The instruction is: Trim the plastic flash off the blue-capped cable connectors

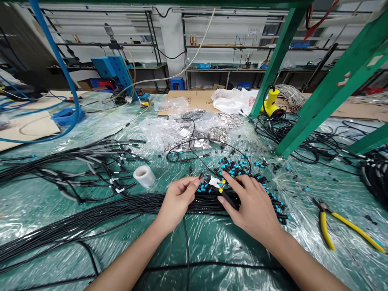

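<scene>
My left hand (178,199) is closed in a pinch on a small dark cable end, mostly hidden by the fingertips. A black cable (186,246) comes out below that hand and runs down the table. In my right hand (253,204) is a pair of pliers (215,182) with black-and-yellow handles and a white patch near the pivot. Its jaws point left, close to the left fingertips. Under and behind both hands lie a bundle of black cables (130,208) and a heap of small black-and-blue connectors (235,165).
Yellow-handled cutters (324,208) lie open at the right. A clear tape roll (144,176) stands left of the hands. Behind are plastic bags of metal parts (194,135). Green posts (318,93) rise at the right beside coiled cables. More cable ends (87,161) spread at the left.
</scene>
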`<state>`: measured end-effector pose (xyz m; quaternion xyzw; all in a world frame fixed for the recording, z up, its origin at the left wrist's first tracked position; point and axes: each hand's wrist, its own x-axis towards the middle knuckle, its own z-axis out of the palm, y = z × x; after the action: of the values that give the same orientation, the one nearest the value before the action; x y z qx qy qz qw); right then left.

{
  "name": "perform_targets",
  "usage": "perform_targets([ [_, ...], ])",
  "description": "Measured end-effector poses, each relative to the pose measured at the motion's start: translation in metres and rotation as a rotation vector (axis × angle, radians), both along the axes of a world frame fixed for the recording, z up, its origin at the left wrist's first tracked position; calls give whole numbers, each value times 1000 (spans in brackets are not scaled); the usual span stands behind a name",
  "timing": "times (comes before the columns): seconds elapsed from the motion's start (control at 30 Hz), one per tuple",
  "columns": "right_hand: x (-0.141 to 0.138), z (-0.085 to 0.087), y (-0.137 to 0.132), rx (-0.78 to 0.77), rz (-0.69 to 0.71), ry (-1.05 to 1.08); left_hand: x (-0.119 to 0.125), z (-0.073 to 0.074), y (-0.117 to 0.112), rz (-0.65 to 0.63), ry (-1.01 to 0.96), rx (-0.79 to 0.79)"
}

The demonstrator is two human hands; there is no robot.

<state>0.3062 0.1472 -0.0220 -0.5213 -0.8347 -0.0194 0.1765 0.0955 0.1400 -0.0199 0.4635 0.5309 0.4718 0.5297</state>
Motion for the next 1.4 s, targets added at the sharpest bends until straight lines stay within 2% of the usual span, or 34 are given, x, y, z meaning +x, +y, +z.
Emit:
perform_targets([
  [0.33, 9, 1, 10, 131, 115, -64, -18, 20, 4, -98, 181, -9],
  [0.57, 10, 2, 11, 169, 187, -95, -26, 17, 5, -161, 238, -24],
  [0.87, 7, -1, 8, -45, 242, -131, -35, 19, 8, -278, 350, -21],
  [1.03, 4, 3, 2, -201, 200, -63, -30, 17, 7, -203, 347, 41],
  [1.2, 2, 11, -3, -195, 142, -23, -24, 10, 7, -132, 285, 85],
  [1.4, 0, 18, -9, -301, 91, 43, -17, 6, 7, -81, 110, 46],
])
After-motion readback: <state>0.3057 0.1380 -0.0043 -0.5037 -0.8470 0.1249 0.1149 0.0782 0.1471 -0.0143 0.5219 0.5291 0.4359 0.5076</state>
